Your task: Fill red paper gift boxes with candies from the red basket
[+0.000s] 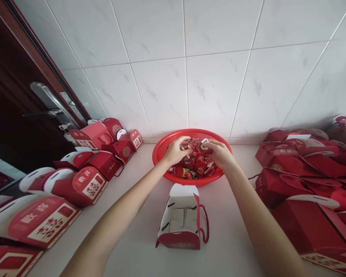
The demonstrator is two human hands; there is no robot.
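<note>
A red plastic basket (158, 152) holds a heap of wrapped candies (200, 165), mostly red. Over its left part is my left hand (177, 151), with fingers closed on red-wrapped candies. My right hand (219, 152) is over the right part, its fingers pinching a candy with a white label (204, 144). In front of the basket stands an open red gift box (181, 239) with a white inside, its lid flaps spread and a red cord at its right side. No candy shows inside it.
Several red gift boxes (88, 184) stand in rows on the left, beside a dark door with a metal handle (54, 102). More red boxes (300, 157) are crowded on the right. A tiled wall (213, 88) rises behind the basket.
</note>
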